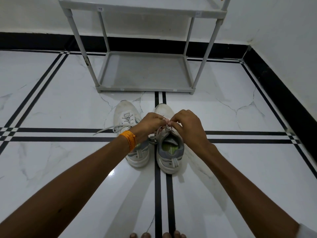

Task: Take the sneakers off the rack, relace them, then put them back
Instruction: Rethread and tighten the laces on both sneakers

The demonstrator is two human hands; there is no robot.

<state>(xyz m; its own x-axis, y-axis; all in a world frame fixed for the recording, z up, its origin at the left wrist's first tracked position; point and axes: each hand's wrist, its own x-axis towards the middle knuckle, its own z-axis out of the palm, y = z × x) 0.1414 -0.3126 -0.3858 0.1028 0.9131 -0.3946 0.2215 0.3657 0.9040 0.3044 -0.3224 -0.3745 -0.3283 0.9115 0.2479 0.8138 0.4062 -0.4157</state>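
Two white and grey sneakers stand side by side on the floor, toes pointing at the rack. The left sneaker (126,115) has loose lace ends (104,130) trailing to the left. Over the right sneaker (169,152), my left hand (151,124) and my right hand (185,124) meet fingertip to fingertip, each pinching its lace (169,128) above the tongue. An orange thread band circles my left wrist. The grey shoe rack (144,86) stands just beyond the sneakers, with its bottom shelf bare.
The floor is glossy white marble with black inlay lines. A white wall with a black skirting (281,90) runs behind the rack and along the right. My bare toes (157,235) show at the bottom edge.
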